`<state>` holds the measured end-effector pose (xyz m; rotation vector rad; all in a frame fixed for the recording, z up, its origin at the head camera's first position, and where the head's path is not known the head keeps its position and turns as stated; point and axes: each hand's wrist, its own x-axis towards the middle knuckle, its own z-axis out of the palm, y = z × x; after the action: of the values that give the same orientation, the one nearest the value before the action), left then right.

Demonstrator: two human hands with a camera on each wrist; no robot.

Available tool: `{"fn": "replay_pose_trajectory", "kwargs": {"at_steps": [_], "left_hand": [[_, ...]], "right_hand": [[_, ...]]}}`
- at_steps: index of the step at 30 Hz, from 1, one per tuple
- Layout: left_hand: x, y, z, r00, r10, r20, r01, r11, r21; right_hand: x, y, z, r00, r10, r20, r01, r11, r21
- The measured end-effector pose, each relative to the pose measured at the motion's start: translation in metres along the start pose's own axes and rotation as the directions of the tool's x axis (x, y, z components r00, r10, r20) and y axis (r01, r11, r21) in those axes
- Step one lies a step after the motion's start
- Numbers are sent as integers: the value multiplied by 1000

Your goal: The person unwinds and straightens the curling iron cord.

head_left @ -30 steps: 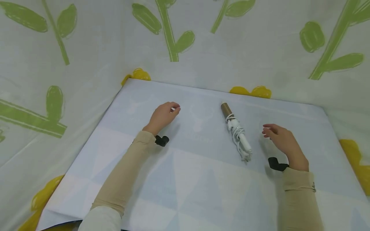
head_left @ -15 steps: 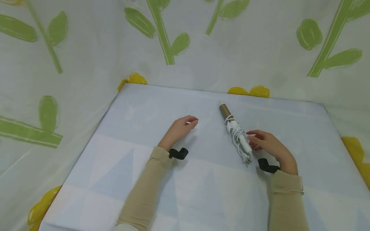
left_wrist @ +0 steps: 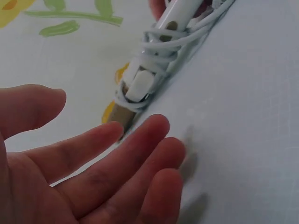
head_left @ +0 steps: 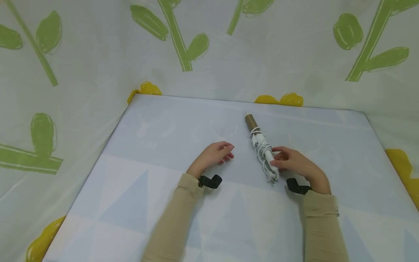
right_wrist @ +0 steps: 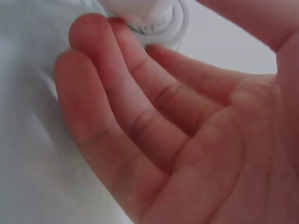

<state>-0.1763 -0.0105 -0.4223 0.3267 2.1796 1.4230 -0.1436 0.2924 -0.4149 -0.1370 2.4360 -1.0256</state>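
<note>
A curling iron with a brown barrel and white handle lies slanted on the table, its white cord wound about it. My right hand holds the lower end of the handle, thumb across it and fingers at its far side. In the left wrist view, fingertips show on both sides of the handle. The right wrist view shows the handle's end just past my curved fingers. To the left, my left hand hovers over the table, fingers loosely bent, holding nothing and apart from the iron.
The table has a pale cloth with blue triangles. Behind it and at the left hangs a white curtain with green leaves and yellow flowers. A black wrist camera sits on my left wrist, another black camera on my right.
My right hand has come left to the curling iron and taken hold of its handle, whose lower end shifts slightly left. My left hand has moved right and nearer to me.
</note>
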Motion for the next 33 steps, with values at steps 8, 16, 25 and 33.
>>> {"fn": "replay_pose_trajectory", "kwargs": {"at_steps": [8, 16, 25, 33], "left_hand": [[3, 1, 22, 994, -59, 94, 64, 997, -45], [7, -1, 37, 991, -48, 122, 48, 999, 8], [14, -3, 42, 996, -23, 89, 22, 1000, 16], [18, -14, 33, 999, -23, 27, 24, 999, -25]], "right_hand": [[18, -21, 25, 999, 51, -17, -49, 993, 103], [34, -31, 46, 997, 45, -57, -26, 952, 304], [35, -33, 51, 995, 56, -85, -14, 901, 433], [44, -39, 58, 997, 28, -70, 14, 840, 543]]}}
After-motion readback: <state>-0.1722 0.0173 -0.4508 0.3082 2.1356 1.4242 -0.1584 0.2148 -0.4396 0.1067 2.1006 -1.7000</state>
